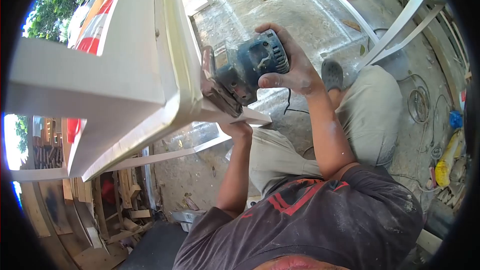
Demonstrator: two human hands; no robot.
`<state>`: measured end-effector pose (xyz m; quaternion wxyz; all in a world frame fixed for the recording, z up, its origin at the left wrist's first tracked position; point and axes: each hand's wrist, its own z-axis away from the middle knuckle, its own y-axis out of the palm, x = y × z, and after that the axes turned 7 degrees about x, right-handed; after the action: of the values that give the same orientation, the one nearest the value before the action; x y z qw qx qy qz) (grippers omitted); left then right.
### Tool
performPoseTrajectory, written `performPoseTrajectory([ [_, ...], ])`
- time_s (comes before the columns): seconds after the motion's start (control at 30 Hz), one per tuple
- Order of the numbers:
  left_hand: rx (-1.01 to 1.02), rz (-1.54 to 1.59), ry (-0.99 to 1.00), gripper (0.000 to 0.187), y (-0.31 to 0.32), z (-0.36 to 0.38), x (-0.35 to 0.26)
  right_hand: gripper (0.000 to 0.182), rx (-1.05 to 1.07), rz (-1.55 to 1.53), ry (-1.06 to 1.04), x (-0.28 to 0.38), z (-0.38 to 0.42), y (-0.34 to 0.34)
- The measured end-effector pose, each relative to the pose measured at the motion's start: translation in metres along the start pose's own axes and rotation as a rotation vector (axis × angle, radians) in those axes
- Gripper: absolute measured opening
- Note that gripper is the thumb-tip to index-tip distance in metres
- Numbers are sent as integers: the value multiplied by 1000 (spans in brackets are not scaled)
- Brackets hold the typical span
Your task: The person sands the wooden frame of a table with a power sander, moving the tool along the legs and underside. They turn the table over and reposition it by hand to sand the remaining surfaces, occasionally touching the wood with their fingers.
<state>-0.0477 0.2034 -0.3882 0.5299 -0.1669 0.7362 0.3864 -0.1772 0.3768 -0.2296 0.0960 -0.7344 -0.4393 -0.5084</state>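
A blue-and-black electric sander (250, 65) is pressed by its flat pad against the pale edge of a white-painted wooden furniture frame (172, 50). My right hand (296, 67) is closed round the rounded end of the sander, thumb on the near side and fingers over the top. Its black cord hangs below. Under the sander, my left hand (237, 129) reaches up to a white leg (257, 116) of the frame. The fingers of that hand are hidden behind the wood and the sander, so their grip does not show.
Another white frame (395, 35) stands at the upper right on the dusty concrete floor (230, 20). Coiled cable (418, 105) and a yellow bag (447, 162) lie at the right. Wood offcuts (127, 190) are stacked at the lower left. My bent leg (372, 115) is close by.
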Motion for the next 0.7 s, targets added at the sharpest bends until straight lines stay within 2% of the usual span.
performPoseTrajectory([
  [0.1,117,-280,205,49,-9,6,5,106,-5,43,-55,4,-22,-1],
  [0.2,217,-598,535,52,-5,0,-9,108,27,26,-79,-3,-47,-5],
  [0.23,180,-710,689,53,9,-4,-19,102,53,68,-111,-6,-60,-10],
  [0.33,-60,-623,470,55,28,4,-28,102,70,67,-93,-13,-97,-21],
  [0.37,-166,-318,148,55,22,10,-22,101,89,47,-125,-19,-110,-26],
  [0.47,-182,-374,223,57,21,9,-17,102,117,58,-168,-34,-148,-39],
  [0.53,-432,-349,131,56,20,13,-17,102,152,21,-144,-35,-179,-50],
  [0.6,-425,-793,53,55,36,15,-63,101,196,46,-174,-40,-223,-63],
  [0.67,-718,-895,230,53,5,58,-60,100,202,128,-148,-59,-243,-73],
  [0.7,-547,-380,312,57,41,51,-104,101,181,131,-128,-63,-265,-84],
])
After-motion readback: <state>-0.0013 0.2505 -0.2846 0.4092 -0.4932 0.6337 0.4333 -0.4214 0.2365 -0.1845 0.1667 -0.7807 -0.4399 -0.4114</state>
